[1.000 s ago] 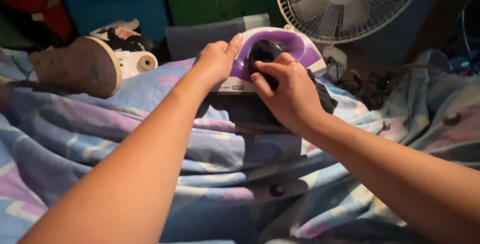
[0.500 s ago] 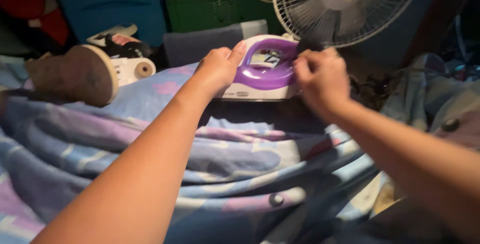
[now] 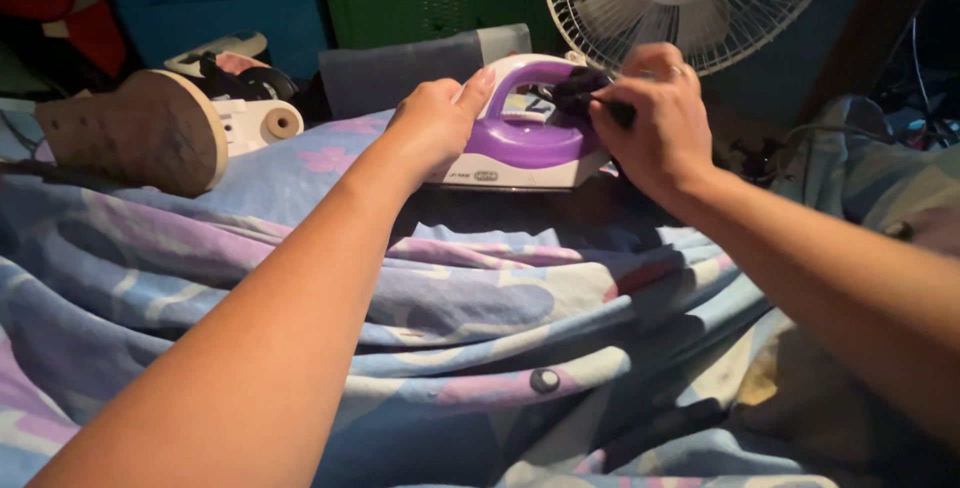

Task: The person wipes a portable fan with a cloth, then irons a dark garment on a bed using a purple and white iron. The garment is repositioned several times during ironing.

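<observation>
Lighting was dim and warm. The background lay in deep shadow. The forearms at the lower edge were soft and slightly blurred.

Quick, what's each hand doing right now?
Left hand: fingers curled against the purple iron, steadying it.
Right hand: closed, pinching something dark at the iron's handle.

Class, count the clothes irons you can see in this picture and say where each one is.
2. A purple and white iron lies on the floral sheet between both hands; a second iron, soleplate facing out, stands at the left. Others may be hidden.
</observation>
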